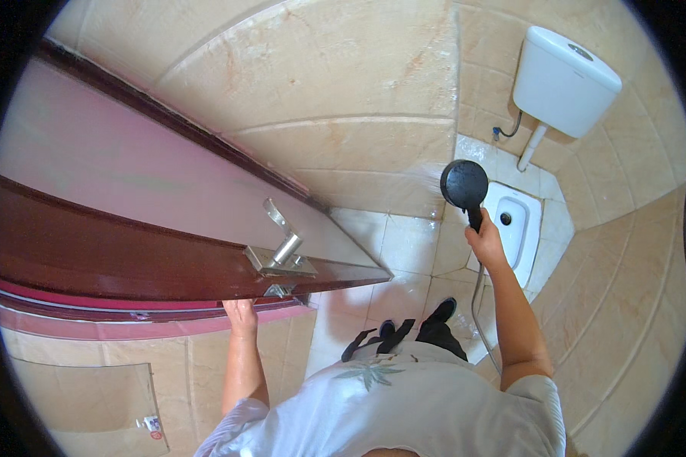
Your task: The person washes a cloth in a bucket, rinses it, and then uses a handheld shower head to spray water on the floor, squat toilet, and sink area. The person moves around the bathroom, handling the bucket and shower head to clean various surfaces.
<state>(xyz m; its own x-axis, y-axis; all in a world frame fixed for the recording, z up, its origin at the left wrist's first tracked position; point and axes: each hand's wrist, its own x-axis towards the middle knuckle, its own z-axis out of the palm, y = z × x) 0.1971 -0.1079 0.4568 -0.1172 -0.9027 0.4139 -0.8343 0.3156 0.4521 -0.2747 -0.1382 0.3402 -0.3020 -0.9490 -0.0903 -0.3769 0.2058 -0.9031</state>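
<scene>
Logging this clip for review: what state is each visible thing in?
Shower head: running, spraying
Right hand: closed around shower head's grip
Door: partly open
Left hand: at door edge, fingers mostly hidden
Hose: hanging, curved
Toilet tank: closed
Squat toilet: uncovered

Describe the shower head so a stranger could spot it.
Find the white cistern at upper right. Below and left of it, the right hand grips the shower head: round, black and spraying water, unlike the white squat toilet nearby.

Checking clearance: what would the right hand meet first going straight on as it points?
Beyond the black shower head it holds, the right hand would probably meet the beige tiled wall first; depth is unclear.
</scene>
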